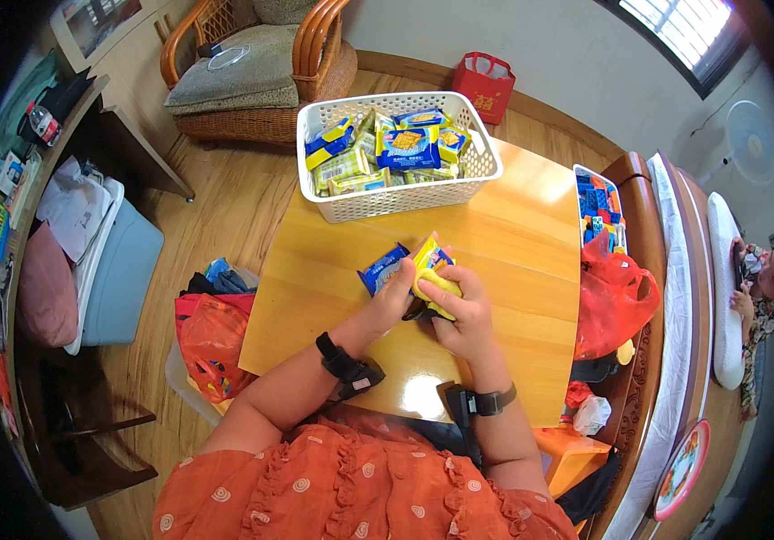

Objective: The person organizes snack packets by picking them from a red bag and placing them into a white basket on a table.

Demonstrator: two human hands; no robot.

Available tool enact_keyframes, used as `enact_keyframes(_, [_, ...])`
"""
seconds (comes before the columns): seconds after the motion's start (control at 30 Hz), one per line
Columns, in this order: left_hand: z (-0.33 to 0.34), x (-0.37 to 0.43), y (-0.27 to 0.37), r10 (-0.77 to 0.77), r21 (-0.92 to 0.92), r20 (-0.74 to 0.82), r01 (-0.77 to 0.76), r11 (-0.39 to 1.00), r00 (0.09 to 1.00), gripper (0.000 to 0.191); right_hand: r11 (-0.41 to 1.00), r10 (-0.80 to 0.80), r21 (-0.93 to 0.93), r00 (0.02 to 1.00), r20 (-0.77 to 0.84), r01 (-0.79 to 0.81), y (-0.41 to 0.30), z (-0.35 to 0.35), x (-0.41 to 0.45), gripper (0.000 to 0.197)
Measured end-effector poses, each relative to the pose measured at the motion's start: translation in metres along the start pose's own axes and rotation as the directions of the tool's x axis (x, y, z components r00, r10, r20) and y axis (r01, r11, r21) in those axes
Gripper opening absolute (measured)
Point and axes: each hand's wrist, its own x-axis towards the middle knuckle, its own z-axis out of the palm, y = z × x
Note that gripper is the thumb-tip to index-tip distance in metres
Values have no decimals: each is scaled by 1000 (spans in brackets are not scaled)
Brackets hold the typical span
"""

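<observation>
My left hand (392,295) grips a yellow and blue packet of biscuits (431,255) over the middle of the wooden table (306,297). Against that packet my right hand (466,307) presses a bunched yellow cloth (442,287). A second, mostly blue packet (383,268) is just beyond my left fingers; whether they touch it I cannot tell. Farther back, a white perforated plastic basket (400,200) stands at the table's far edge. Several wrapped packets in blue, yellow and green checks fill it, a blue biscuit packet (408,148) on top.
Left of the table is a red plastic bag (211,344). On the right hangs another red bag (613,293), near a bin of toy bricks (599,202). A rattan armchair (245,81) and red paper bag (485,88) stand behind. A person (761,283) lies at far right.
</observation>
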Motion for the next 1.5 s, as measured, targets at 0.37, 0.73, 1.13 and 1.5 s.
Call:
enact_keyframes(0.37, [-5,0,-4,9,243,54,-22,970,998,76,994,105,43,984,-143,-100,-4,0,4,59])
enact_keyframes(0.73, [1,11,17,91,-512,-102,-131,849,991,66,991,127,45,991,-29,-126,-1,1,-2,60])
enact_keyframes(1.13, [-4,7,28,22,-504,-132,-86,859,991,54,977,85,187,994,73,-98,3,0,-3,64])
enact_keyframes(1.5, [-6,6,28,83,-513,-142,-145,846,986,53,953,159,246,983,97,-178,3,10,-3,64])
